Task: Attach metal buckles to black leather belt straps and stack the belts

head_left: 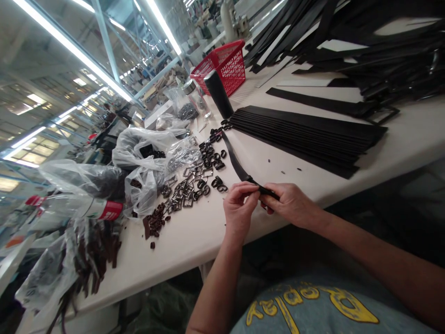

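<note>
A black belt strap (233,157) is held at the table's near edge, its free end curving away over the white top. My left hand (239,206) pinches it between thumb and fingers where a loop seems to sit around it. Close beside, my right hand (294,204) is closed on the strap's near end; its fingers hide the details there. Small black belt loops (208,157) lie scattered beyond my left hand, next to a heap of metal buckles (182,192). Further left are brown loops (156,219). A fanned stack of black straps (299,134) lies beyond my right hand.
A dark cylinder (218,93), a glass jar (198,98) and a red basket (233,69) stand at the back. Plastic bags (139,144) and a red-labelled bottle (109,209) crowd the left. Brown straps (97,250) lie near left. More black straps (392,51) heap at far right.
</note>
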Demonstrator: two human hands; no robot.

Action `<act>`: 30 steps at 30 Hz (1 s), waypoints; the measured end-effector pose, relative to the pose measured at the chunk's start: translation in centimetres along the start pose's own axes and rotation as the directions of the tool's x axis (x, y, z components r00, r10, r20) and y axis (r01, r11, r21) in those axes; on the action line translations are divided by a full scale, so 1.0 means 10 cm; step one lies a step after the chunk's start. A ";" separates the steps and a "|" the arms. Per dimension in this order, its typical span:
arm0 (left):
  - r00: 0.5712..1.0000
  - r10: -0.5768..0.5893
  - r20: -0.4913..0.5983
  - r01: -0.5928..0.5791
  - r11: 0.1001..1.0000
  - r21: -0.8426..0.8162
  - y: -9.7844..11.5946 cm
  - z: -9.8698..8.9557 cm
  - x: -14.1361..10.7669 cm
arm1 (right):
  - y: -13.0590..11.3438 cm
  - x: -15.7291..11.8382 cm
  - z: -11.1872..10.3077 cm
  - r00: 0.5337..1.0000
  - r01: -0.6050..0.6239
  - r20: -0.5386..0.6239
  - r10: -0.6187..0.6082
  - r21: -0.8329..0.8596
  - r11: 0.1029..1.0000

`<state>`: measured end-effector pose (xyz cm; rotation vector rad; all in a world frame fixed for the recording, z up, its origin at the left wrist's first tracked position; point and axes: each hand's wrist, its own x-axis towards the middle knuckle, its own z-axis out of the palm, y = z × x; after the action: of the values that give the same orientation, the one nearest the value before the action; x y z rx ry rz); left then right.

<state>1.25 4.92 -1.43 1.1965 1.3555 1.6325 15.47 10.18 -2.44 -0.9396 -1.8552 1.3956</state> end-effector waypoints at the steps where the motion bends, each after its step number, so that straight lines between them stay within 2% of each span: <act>1: 1.000 0.014 0.000 -0.014 1.000 0.028 0.00 0.00 -0.01 | 0.00 0.00 0.00 1.000 0.003 0.000 -0.003 -0.001 1.000; 3: 1.000 0.008 0.008 -0.009 0.998 0.067 0.00 -0.01 -0.03 | 0.00 -0.01 0.00 1.000 0.003 0.000 -0.003 0.000 1.000; 8: 0.992 -0.115 0.044 0.114 0.993 0.033 -0.04 -0.09 -0.06 | -0.02 -0.02 -0.03 0.999 -0.012 0.031 0.011 0.051 0.999; 13: 0.987 0.018 0.162 -0.062 0.962 0.267 0.00 -0.15 -0.02 | -0.01 -0.01 -0.08 0.997 -0.001 0.079 -0.006 0.084 0.996; 17: 0.954 0.079 0.291 -0.178 0.927 0.331 0.04 -0.16 0.02 | 0.02 0.00 -0.11 0.995 0.007 0.094 -0.014 0.074 0.997; 24: 0.968 0.070 0.240 -0.167 0.896 0.411 -0.03 -0.08 0.05 | 0.05 0.00 -0.18 0.986 0.040 0.157 -0.047 0.048 0.998; 26: 0.959 0.092 0.269 -0.210 0.866 0.454 0.00 -0.07 0.07 | 0.05 -0.01 -0.19 0.987 0.022 0.154 -0.037 0.094 0.995; 30: 0.921 0.111 0.373 -0.288 0.838 0.464 0.10 -0.07 0.09 | 0.05 -0.03 -0.15 0.998 -0.026 0.067 0.014 0.185 0.982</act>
<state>0.38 5.27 -0.25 1.8951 1.5239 1.1431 16.93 10.79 -2.53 -0.8298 -1.7306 1.5975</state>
